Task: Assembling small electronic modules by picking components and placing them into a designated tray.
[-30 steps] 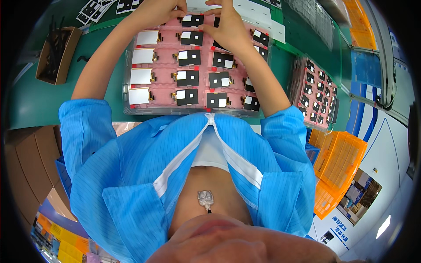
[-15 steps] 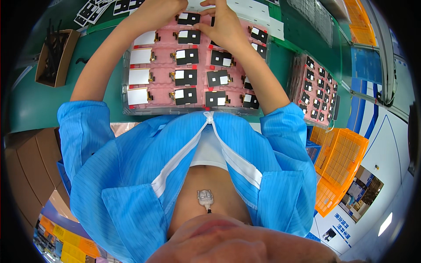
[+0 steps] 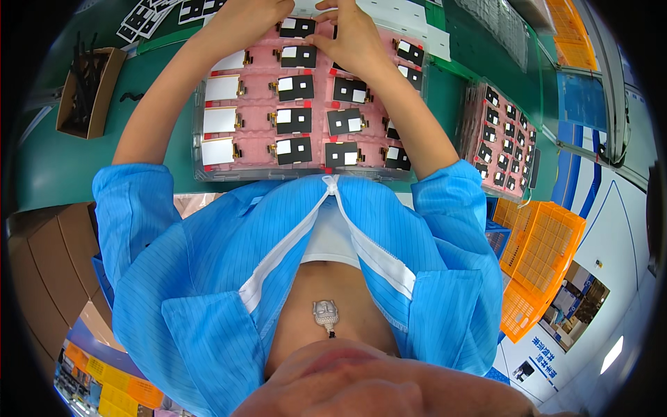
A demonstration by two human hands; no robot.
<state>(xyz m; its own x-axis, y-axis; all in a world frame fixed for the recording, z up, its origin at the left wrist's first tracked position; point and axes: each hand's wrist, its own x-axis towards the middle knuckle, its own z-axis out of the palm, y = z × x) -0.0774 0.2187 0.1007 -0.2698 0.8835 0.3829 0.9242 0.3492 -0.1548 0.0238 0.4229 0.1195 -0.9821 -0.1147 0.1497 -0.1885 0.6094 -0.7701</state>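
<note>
A pink-lined tray [image 3: 260, 142] lies in front of me, holding rows of small flat panels with short gold-brown ribbon ends. The left column shows white panels [image 3: 221, 120]; the other columns carry black sheets with white squares. My left hand [image 3: 257, 15] is at the tray's far side, fingers curled together above a black-covered panel [image 3: 297, 28]; what they pinch, if anything, is hidden. My right hand [image 3: 351, 43] arches over the same row with thumb and forefinger apart. Its thumb tip touches or nearly touches that panel's lower right corner.
Right of the tray stands a stack of similar filled trays [image 3: 497, 149]. A cardboard box [image 3: 104, 90] with black strips sits at the left, black-and-white cut sheets [image 3: 149, 17] beyond it. White sheets [image 3: 436, 43] lie past the tray. Orange crates [image 3: 542, 250] stand beside the table.
Almost nothing differs. Both hands stay over the same far panel, with only a slight shift of the fingers and the whole view.
</note>
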